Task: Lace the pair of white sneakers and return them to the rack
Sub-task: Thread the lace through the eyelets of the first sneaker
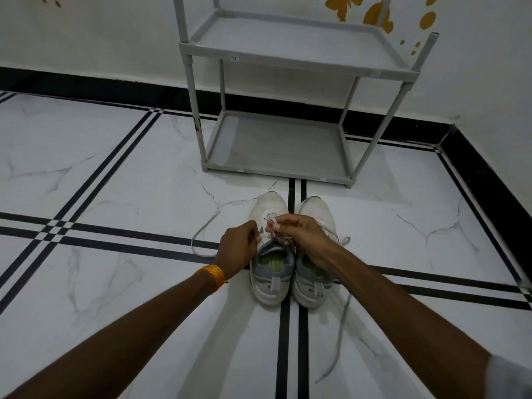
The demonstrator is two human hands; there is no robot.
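Note:
Two white sneakers stand side by side on the floor, toes pointing at the rack. Over the tongue of the left sneaker (270, 272), my left hand (239, 243) grips the shoe's left edge at the eyelets, and my right hand (296, 230) pinches a white lace (201, 234). That lace trails in a loop across the floor to the left. The right sneaker (313, 283) sits partly under my right wrist, and its own lace (339, 335) runs down the floor toward me. The grey two-shelf rack (276, 168) stands just beyond the shoes against the wall.
White marble floor tiles with black stripe lines (290, 341) surround the shoes. A black skirting (475, 168) runs along the walls, with a corner at the right. Yellow butterfly decals (377, 15) mark the wall behind the rack.

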